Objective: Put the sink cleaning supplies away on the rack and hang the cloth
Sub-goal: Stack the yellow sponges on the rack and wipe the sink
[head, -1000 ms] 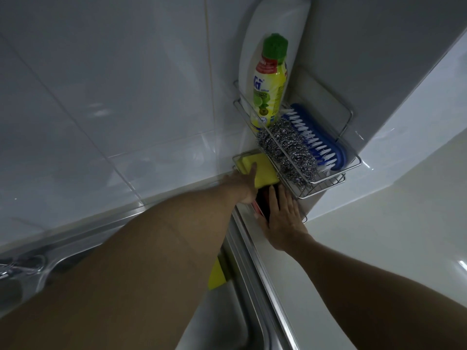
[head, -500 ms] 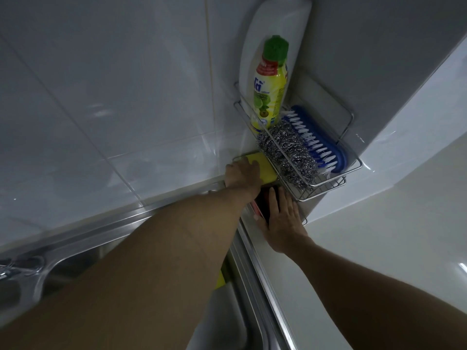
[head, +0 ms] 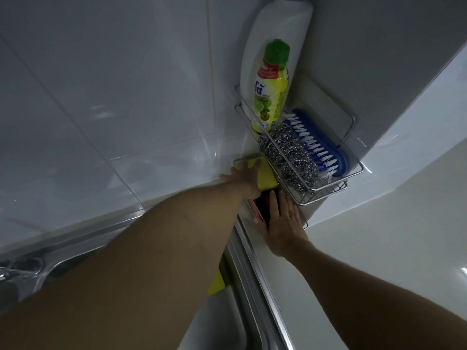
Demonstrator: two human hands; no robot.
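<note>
A wire rack [head: 353, 173] sits in the tiled corner. It holds a white bottle [head: 278, 34], a yellow dish soap bottle [head: 271, 97], a steel wool scourer [head: 288, 157] and a blue brush [head: 326, 145]. A yellow cloth [head: 266, 176] lies over the rack's low left rail, and its lower end hangs under my forearm. My left hand [head: 246, 178] rests on the cloth with fingers spread. My right hand [head: 283, 221] lies flat on a dark, red-edged object [head: 262, 205] just below the rack.
A steel sink [head: 214, 324] lies below my arms, with tap fittings [head: 15, 271] at the far left. A pale counter [head: 379, 248] stretches to the right. White tiled walls close in behind the rack.
My left hand has slid up over the yellow cloth, from gripping its lower edge to lying across it at the rail. The right hand has stayed put.
</note>
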